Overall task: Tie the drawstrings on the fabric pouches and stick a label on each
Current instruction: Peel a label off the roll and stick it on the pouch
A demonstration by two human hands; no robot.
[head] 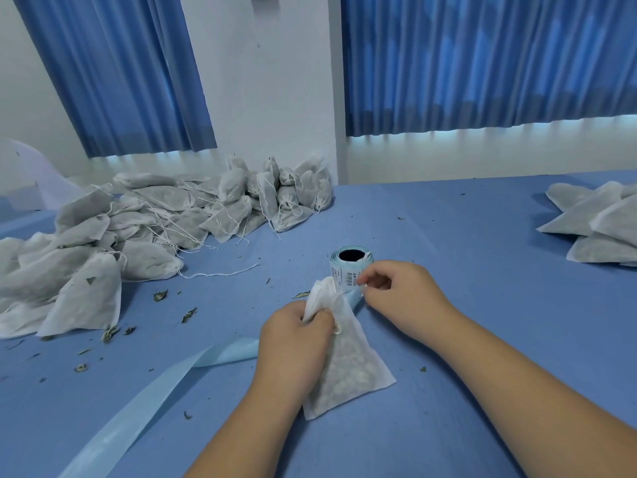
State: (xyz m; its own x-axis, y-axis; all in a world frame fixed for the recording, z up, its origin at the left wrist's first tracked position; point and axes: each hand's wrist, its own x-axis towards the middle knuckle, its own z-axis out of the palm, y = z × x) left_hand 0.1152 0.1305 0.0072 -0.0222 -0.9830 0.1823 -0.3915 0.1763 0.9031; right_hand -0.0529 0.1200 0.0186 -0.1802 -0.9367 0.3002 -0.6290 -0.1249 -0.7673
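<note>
Pouch (pixel 346 370) of white fabric lies near the front of the blue worktop (pixel 482 270), filled, its broad bottom toward the person and its gathered neck pointing away; the left hand (pixel 293 336) grips that neck, fingers curled round the bunched cloth, and a short loop of drawstring (pixel 337 330) shows just beside the fingertips; the right hand (pixel 396 291) is just beyond the pouch, fingers curled, thumb and forefinger pinching the edge of a label (pixel 351 278) on the side of the label roll (pixel 338 269); the roll stands on end, touching the top of the pouch neck; a pale blue backing strip (pixel 138 401) trails from under the left hand across the worktop to the lower left; a large pile of filled pouches (pixel 103 243) with loose white strings lies at the far left, reaching back to the wall; a smaller stack of pouches (pixel 596 222) lies at the far right edge, well apart from the hands; dried leaf bits (pixel 160 295) are scattered over the worktop, mostly left of the hands; blue curtains (pixel 482 63) hang behind.
</note>
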